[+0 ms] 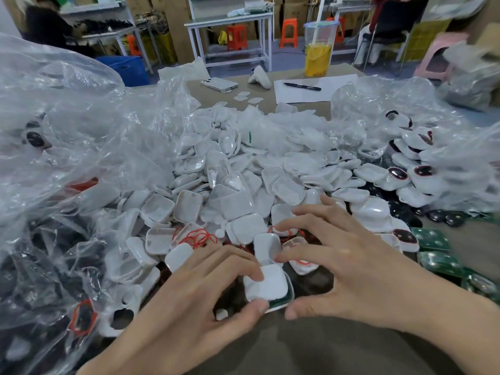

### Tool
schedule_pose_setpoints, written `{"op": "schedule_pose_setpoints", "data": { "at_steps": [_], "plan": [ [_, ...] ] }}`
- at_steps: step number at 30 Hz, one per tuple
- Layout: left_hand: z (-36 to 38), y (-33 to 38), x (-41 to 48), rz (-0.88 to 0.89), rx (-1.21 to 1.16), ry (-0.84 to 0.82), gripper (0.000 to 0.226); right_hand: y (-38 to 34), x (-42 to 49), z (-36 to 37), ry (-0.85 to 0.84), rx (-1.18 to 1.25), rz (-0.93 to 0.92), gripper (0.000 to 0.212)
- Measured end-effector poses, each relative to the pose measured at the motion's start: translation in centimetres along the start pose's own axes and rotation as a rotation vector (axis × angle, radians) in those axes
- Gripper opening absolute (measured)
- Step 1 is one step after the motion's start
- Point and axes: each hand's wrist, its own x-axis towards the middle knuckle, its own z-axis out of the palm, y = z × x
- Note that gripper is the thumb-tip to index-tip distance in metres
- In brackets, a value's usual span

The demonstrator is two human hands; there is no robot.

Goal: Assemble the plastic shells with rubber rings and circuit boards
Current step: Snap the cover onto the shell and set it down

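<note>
Near the front edge of the brown worktop (297,347), left hand (189,301) is pinching a white rounded-square plastic shell (266,284) between thumb and forefinger, over a green circuit board (284,303). Right hand (359,272) is hovering beside it, fingers spread, holding nothing. Thin red rubber rings (198,236) are lying just behind

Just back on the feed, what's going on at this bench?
A person is assembling parts by hand. The left hand pinches a white shell between thumb and fingers, with a green edge showing under it. The right hand is spread open beside it. Around them lie loose shells, red rubber rings and green circuit boards.
</note>
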Motion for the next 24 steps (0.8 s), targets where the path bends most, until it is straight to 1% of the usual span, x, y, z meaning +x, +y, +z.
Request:
{"op": "schedule_pose_setpoints", "data": {
  "at_steps": [5,17,24],
  "plan": [
    [0.10,0.01,0.07,0.020,0.036,-0.026,0.021,-0.07,0.18,0.12,-0.054,0.028,0.015,0.055],
    [0.19,-0.08,-0.02,0.053,0.078,-0.062,0.019,-0.01,0.08,0.53,-0.038,0.056,-0.011,0.046],
    [0.51,-0.15,-0.06,0.059,0.080,-0.055,0.018,0.07,0.10,0.71,-0.030,0.037,-0.022,0.046]
  ]
}}
